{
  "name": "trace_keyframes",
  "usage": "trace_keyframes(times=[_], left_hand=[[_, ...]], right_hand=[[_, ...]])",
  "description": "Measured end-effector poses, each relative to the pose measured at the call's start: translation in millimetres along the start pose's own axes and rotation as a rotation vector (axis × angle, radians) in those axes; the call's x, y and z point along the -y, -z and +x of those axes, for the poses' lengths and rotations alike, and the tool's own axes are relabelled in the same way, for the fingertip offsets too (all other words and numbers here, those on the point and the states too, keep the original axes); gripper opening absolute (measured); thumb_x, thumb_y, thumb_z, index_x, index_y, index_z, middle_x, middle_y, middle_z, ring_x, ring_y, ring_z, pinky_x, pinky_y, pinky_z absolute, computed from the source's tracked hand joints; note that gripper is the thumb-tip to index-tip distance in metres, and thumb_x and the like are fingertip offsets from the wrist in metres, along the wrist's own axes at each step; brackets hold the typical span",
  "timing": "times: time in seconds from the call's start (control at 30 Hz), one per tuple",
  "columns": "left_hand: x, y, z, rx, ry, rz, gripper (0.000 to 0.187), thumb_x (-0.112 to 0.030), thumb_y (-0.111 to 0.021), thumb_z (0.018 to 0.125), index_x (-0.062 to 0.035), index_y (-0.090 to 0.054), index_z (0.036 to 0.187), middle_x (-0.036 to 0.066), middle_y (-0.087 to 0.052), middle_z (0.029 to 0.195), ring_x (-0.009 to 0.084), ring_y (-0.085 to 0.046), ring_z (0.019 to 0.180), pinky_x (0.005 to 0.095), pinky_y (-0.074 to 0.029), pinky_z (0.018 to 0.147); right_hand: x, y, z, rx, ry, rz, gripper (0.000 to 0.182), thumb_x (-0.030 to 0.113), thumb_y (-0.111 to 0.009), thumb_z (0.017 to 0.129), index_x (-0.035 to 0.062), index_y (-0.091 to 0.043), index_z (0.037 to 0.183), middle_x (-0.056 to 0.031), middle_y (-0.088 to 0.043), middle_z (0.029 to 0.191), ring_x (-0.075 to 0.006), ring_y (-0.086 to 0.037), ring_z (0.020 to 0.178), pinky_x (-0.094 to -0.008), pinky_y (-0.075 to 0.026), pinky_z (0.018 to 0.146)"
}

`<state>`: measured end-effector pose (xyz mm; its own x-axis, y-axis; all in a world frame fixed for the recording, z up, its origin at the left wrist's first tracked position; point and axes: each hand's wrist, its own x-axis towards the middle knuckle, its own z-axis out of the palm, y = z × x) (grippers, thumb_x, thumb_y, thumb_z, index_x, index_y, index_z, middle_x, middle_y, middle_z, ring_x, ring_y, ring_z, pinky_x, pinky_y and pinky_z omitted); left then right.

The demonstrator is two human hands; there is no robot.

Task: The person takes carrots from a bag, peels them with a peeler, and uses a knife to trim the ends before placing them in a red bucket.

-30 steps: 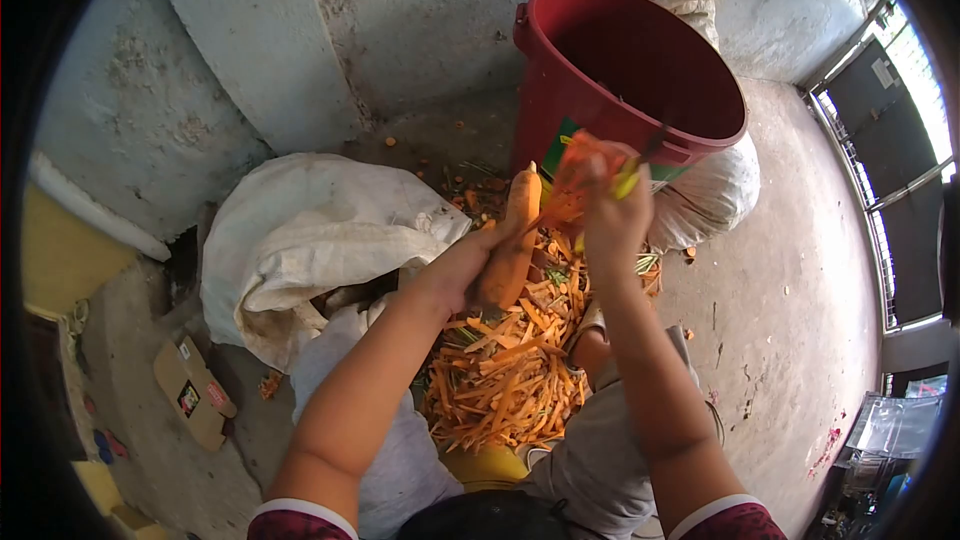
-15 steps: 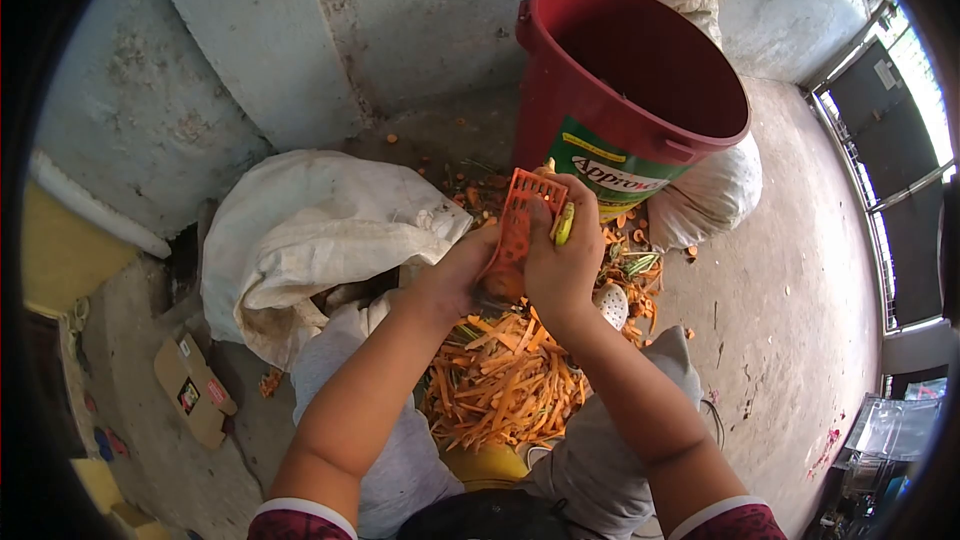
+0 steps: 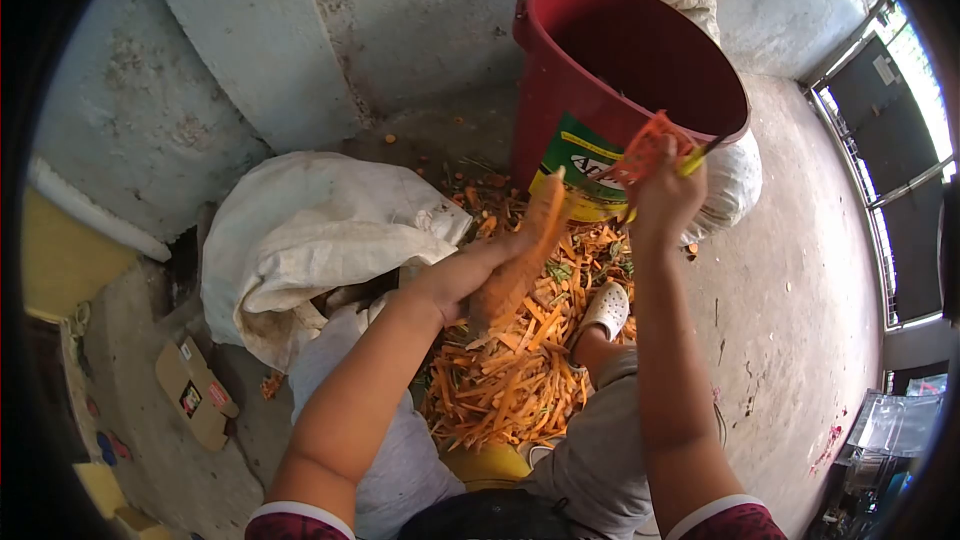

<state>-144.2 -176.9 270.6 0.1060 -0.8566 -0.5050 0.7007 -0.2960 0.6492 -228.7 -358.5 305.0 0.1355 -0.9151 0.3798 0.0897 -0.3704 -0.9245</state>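
Observation:
My left hand point(image 3: 468, 278) grips a large orange carrot point(image 3: 525, 250) by its thick end, tip pointing up and away, above a heap of carrot peelings point(image 3: 510, 365) on the floor. My right hand point(image 3: 662, 202) is raised to the right of the carrot, shut on an orange peeler point(image 3: 650, 148) with a yellow-green handle, in front of the red bucket point(image 3: 640, 65). Peeler and carrot are apart.
A white sack point(image 3: 310, 235) lies open at the left. Another filled sack point(image 3: 735, 185) sits behind the bucket. My foot in a white clog point(image 3: 605, 310) rests among the peelings. A small cardboard box point(image 3: 192, 392) lies lower left. A concrete wall point(image 3: 400, 10) runs behind.
My right hand with the peeler has swung up and to the right, off the carrot, after a stroke down along it. The carrot stays in my left hand.

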Motion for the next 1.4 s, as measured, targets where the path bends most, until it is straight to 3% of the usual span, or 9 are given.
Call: trace_keyframes(times=[0.17,0.27,0.37,0.5,0.67,0.7,0.83,0.97,1.4], left_hand=[[3,13,18,0.089,-0.073,-0.275,0.036,-0.035,-0.042,0.087,-0.0035,-0.050,0.102,0.006,-0.059,0.088,0.0142,-0.060,0.070,0.0264,-0.051,0.060],[-4,-6,8,-0.095,-0.148,-0.317,0.031,-0.030,-0.041,0.088,-0.0044,-0.051,0.102,0.005,-0.060,0.087,0.0126,-0.059,0.069,0.0271,-0.051,0.057],[1,-1,7,0.013,-0.162,-0.333,0.028,-0.027,-0.039,0.088,-0.0061,-0.052,0.102,0.004,-0.060,0.087,0.0113,-0.059,0.071,0.0257,-0.050,0.059],[6,11,16,0.090,-0.074,-0.254,0.034,-0.032,-0.038,0.089,-0.0043,-0.051,0.102,0.006,-0.060,0.088,0.0123,-0.059,0.073,0.0252,-0.049,0.062],[7,7,3,0.081,0.061,0.141,0.044,-0.041,-0.038,0.088,-0.0021,-0.050,0.104,0.007,-0.059,0.089,0.0136,-0.059,0.074,0.0252,-0.048,0.065],[6,5,2,0.040,0.052,0.162,0.044,-0.041,-0.039,0.088,-0.0021,-0.050,0.104,0.007,-0.059,0.088,0.0135,-0.058,0.073,0.0249,-0.048,0.065],[3,1,5,-0.029,-0.042,0.066,0.041,-0.039,-0.040,0.087,-0.0028,-0.050,0.103,0.009,-0.058,0.086,0.0137,-0.058,0.073,0.0253,-0.048,0.062],[3,13,16,0.054,-0.083,-0.031,0.041,-0.040,-0.040,0.087,-0.0041,-0.047,0.104,0.008,-0.057,0.079,0.0151,-0.057,0.066,0.0263,-0.048,0.055],[6,0,-10,-0.035,-0.060,0.100,0.038,-0.035,-0.043,0.087,-0.0002,-0.053,0.097,0.009,-0.059,0.079,0.0152,-0.058,0.065,0.0260,-0.049,0.058]], right_hand=[[18,-23,-69,0.310,0.227,-0.130,0.019,0.003,-0.053,0.078,0.0017,-0.049,0.096,-0.0116,-0.058,0.083,-0.0229,-0.059,0.070,-0.0326,-0.046,0.059],[23,-26,-94,0.361,0.324,-0.153,0.031,-0.001,-0.056,0.071,0.0016,-0.047,0.100,-0.0151,-0.057,0.084,-0.0299,-0.059,0.073,-0.0344,-0.046,0.061],[28,-23,-102,0.391,0.223,-0.201,0.023,0.008,-0.055,0.080,0.0020,-0.047,0.101,-0.0131,-0.057,0.087,-0.0213,-0.057,0.079,-0.0291,-0.043,0.070],[10,-23,-92,0.301,0.337,-0.320,0.033,0.000,-0.055,0.070,0.0012,-0.045,0.102,-0.0174,-0.057,0.078,-0.0325,-0.058,0.069,-0.0353,-0.045,0.059],[-8,-9,-12,0.044,-0.038,-0.215,0.018,0.012,-0.052,0.080,0.0015,-0.049,0.095,-0.0151,-0.058,0.074,-0.0275,-0.058,0.067,-0.0352,-0.044,0.059],[-21,-2,1,-0.048,0.125,-0.414,0.019,0.015,-0.053,0.082,0.0002,-0.050,0.093,-0.0136,-0.058,0.073,-0.0252,-0.058,0.066,-0.0345,-0.043,0.059],[-50,11,34,-0.127,0.017,-0.151,0.017,0.013,-0.051,0.082,-0.0027,-0.050,0.089,-0.0112,-0.057,0.070,-0.0238,-0.057,0.062,-0.0319,-0.043,0.056],[-104,26,70,-0.376,-0.536,0.530,0.015,0.013,-0.046,0.084,-0.0020,-0.050,0.086,-0.0071,-0.055,0.069,-0.0186,-0.055,0.057,-0.0279,-0.045,0.049],[-65,15,70,-0.574,-0.406,0.911,0.021,0.022,-0.044,0.086,0.0030,-0.050,0.093,-0.0079,-0.054,0.082,-0.0174,-0.054,0.060,-0.0298,-0.047,0.048]])
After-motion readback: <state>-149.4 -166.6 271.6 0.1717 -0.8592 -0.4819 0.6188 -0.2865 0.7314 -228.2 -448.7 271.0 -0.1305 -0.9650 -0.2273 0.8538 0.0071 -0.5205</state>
